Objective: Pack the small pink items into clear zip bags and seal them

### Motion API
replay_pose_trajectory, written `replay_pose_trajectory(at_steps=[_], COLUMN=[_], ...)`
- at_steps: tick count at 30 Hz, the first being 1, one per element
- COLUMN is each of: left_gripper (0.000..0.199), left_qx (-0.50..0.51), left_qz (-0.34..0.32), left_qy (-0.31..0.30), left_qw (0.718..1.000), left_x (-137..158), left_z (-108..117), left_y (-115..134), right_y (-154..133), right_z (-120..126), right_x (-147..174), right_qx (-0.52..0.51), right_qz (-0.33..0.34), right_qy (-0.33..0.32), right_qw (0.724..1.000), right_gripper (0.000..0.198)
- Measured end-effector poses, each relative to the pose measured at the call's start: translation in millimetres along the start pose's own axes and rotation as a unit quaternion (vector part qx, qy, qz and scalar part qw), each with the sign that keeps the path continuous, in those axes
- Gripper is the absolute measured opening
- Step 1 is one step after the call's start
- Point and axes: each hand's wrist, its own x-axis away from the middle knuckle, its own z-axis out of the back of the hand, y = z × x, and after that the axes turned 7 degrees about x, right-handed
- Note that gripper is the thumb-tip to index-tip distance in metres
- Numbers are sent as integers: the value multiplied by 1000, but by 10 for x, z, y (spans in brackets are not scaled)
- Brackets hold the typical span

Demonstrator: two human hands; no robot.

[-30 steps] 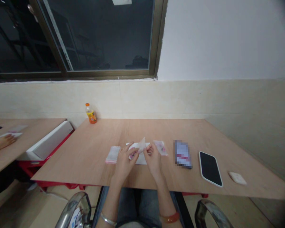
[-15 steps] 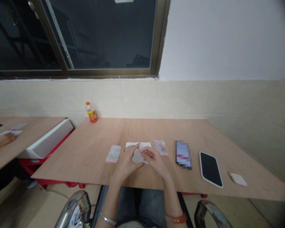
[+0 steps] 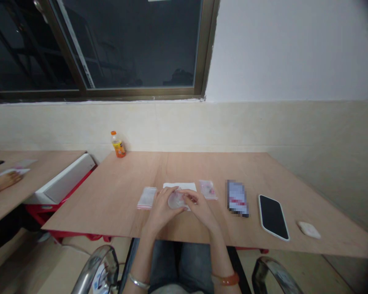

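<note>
A small clear plastic bag (image 3: 174, 200) is held between my two hands over a white sheet of paper (image 3: 184, 186). My left hand (image 3: 162, 209) curves around the bag's left side, with thumb and fingers closed on its edges. Fingers of my right hand (image 3: 198, 205) are pinched together at the bag's right side; anything small between them is too fine to make out. Left of my hands lies a stack of clear zip bags (image 3: 147, 197) with reddish edges. To the right is another clear bag (image 3: 207, 190) with small pinkish pieces inside.
On the right lie a pixelated phone-like object (image 3: 237, 198), a white-edged phone (image 3: 273, 217) and a whitish rounded item (image 3: 308, 230). An orange drink bottle (image 3: 118, 146) stands at the back left. Another person's hand (image 3: 14, 178) rests on the neighbouring table.
The plastic bag between my hands looks rounder and more spread than before. My hands have shifted only slightly, the right fingers staying at the bag's side.
</note>
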Motion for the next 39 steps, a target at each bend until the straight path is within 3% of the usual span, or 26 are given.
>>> replay_pose_trajectory(at_steps=[6, 10, 16, 21, 28, 39], left_gripper=[48, 43, 44, 47, 47, 48], left_qx=[-12, -31, -33, -51, -64, -72], left_qz=[12, 35, 44, 43, 52, 57], left_qy=[50, 74, 76, 71, 73, 35], left_qw=[999, 996, 996, 995, 994, 995], left_x=[-16, -20, -11, 2, -4, 15], left_z=[81, 142, 193, 181, 185, 171], left_y=[-87, -166, -176, -201, -256, -237], right_y=[276, 673, 1013, 1084, 1171, 1109], right_z=[-27, -102, -272, -357, -334, -298], right_x=[-76, -80, -15, 11, 9, -58], right_qx=[40, 158, 354, 422, 431, 336], right_qz=[-1, -3, -22, -24, -21, 5], right_qy=[118, 195, 184, 158, 144, 169], right_qw=[992, 968, 917, 892, 890, 927], right_gripper=[25, 23, 27, 35, 31, 24])
